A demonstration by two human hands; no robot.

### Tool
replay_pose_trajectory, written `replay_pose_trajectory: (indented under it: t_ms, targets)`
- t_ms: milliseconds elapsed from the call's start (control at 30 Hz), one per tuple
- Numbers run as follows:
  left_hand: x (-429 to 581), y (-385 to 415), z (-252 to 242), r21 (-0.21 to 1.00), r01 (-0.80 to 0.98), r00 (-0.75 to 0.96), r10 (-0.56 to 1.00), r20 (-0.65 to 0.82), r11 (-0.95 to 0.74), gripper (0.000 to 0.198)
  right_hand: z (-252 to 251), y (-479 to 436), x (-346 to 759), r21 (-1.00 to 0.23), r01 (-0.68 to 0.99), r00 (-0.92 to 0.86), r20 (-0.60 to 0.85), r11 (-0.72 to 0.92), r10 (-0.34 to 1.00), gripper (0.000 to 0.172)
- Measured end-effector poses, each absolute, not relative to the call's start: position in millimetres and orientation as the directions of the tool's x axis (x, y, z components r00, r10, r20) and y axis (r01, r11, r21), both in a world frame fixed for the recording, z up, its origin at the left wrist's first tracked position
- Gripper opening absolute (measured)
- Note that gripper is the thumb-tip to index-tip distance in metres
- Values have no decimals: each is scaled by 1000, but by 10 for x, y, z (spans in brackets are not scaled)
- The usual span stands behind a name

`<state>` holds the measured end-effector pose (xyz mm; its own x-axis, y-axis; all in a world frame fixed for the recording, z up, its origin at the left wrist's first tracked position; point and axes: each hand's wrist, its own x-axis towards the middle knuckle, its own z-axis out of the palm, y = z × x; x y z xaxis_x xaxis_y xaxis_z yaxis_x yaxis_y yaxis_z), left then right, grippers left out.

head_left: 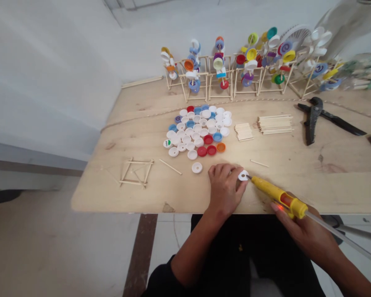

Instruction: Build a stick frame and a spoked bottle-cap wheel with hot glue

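Between the thumb and fingers of my left hand [225,185] is a white bottle cap [243,175] with a dark spot at its middle. My right hand [309,231] grips a yellow hot glue gun [272,190], whose nozzle meets the cap's right edge. A small red light glows on the gun, and a long clear glue stick [340,235] sticks out of its back. Left of my left hand lies a single white cap [197,167] with a hole. A thin wooden stick [259,163] rests just beyond the nozzle.
Many loose caps [190,133] are spread mid-table. Stick bundles [275,124] and black cutters [312,119] lie to the right. A square stick frame [136,173] is at left. Along the wall stand several stick frames with cap wheels [220,78]. A twisted cord [148,114] crosses the table.
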<state>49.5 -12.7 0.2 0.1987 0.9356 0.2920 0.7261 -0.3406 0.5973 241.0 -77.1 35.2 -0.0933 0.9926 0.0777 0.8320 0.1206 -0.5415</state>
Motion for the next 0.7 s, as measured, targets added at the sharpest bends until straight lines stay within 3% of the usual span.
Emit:
replay_pose_trajectory:
  t_ms: [700]
  targets:
    - [495,-126,6,605,719,200,935,294,-344,21,320,-789,2417,-527,844,-102,36,105,994,25]
